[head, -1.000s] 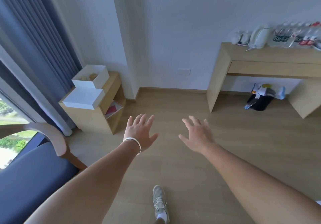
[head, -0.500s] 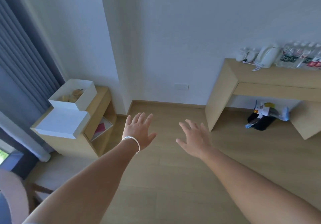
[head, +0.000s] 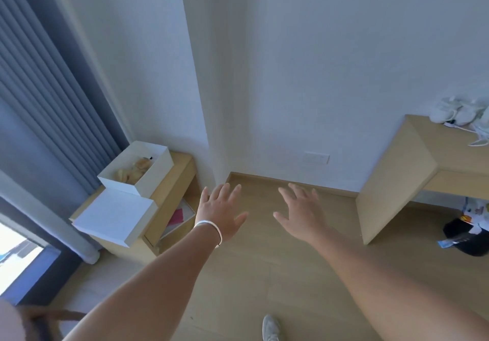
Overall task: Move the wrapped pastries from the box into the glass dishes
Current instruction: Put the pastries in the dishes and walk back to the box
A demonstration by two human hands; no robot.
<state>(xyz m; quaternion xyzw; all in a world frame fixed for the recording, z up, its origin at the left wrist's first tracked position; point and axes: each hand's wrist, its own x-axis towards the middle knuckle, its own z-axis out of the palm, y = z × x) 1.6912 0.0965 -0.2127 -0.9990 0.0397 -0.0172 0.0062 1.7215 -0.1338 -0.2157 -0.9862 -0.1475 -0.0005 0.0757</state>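
Note:
An open white box [head: 156,175] stands on a low wooden side cabinet [head: 182,166] at the left, by the curtain. Pale golden wrapped pastries [head: 135,171] lie inside it. The box's white lid [head: 113,215] rests flat in front of it on the same cabinet. My left hand [head: 219,212], with a white bracelet at the wrist, is stretched out over the floor to the right of the cabinet, fingers spread and holding nothing. My right hand [head: 304,212] hovers beside it, equally spread. No glass dishes are in view.
A light wooden desk [head: 391,171] stands at the right with white items [head: 455,112] on top and a black bin [head: 468,237] with packets beneath. A grey curtain [head: 53,89] hangs at the left. Wooden floor [head: 251,274] lies ahead; my shoe [head: 270,327] shows below.
The view has swung left and nearer to the cabinet; the box and lid look larger and the desk has slid to the right edge. Both hands stay spread and hold nothing.

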